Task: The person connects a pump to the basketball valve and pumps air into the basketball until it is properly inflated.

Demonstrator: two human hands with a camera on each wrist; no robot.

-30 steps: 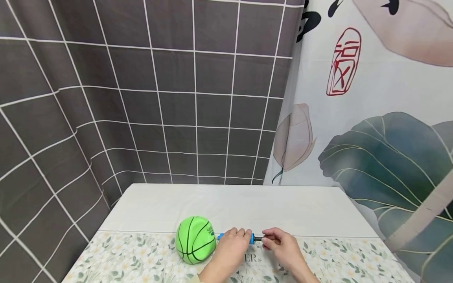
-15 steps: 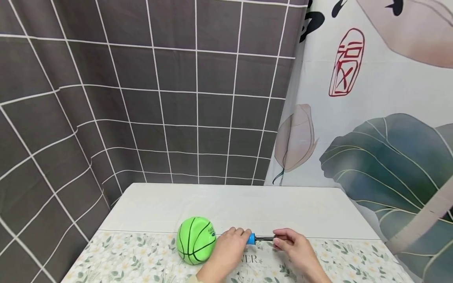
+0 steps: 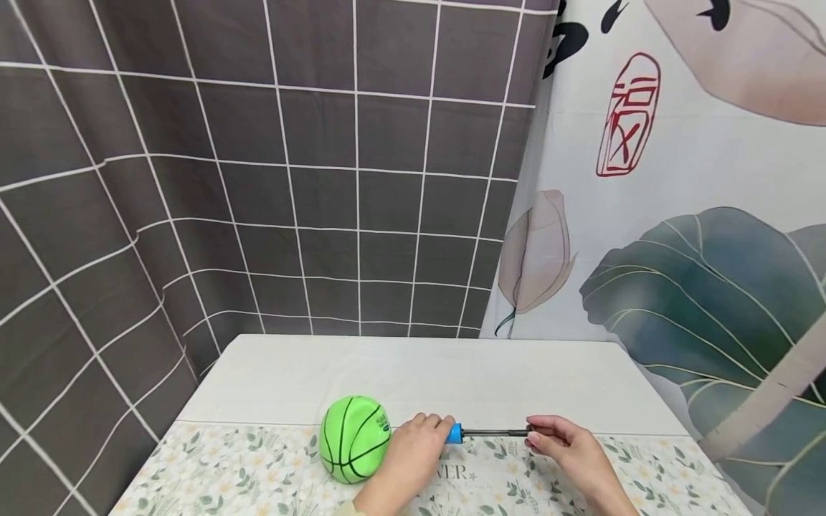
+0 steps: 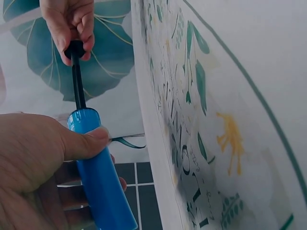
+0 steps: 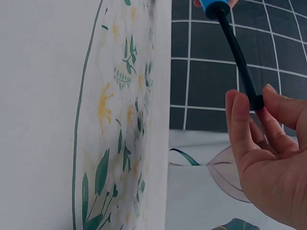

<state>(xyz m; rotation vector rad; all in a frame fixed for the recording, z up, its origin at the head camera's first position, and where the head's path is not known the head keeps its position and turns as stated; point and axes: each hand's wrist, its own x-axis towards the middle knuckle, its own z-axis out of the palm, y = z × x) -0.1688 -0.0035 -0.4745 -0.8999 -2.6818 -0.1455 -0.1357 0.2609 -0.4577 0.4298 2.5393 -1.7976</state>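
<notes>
My left hand (image 3: 413, 455) grips the blue barrel of a hand pump (image 4: 106, 187), thumb along one side and fingers curled round the other. A thin black rod (image 5: 235, 52) stands well out of the barrel's right end. At its far tip, my right hand (image 3: 574, 455) pinches the small black end knob (image 5: 257, 102) between thumb and fingers. The pump lies roughly level, close over the table in the head view. Just left of my left hand sits a bright green ball (image 3: 355, 438) with black basketball lines, looking dented at its upper right.
A cloth with flowers and leaves (image 3: 219, 466) covers the near part of the white table (image 3: 413, 373). Behind it hangs a dark curtain with a white grid (image 3: 387, 201), and at right a white curtain with a lotus print (image 3: 697, 287).
My right hand has moved steadily to the right with the knob, drawing more of the black rod out of the barrel. The left hand and the ball stay nearly in place.
</notes>
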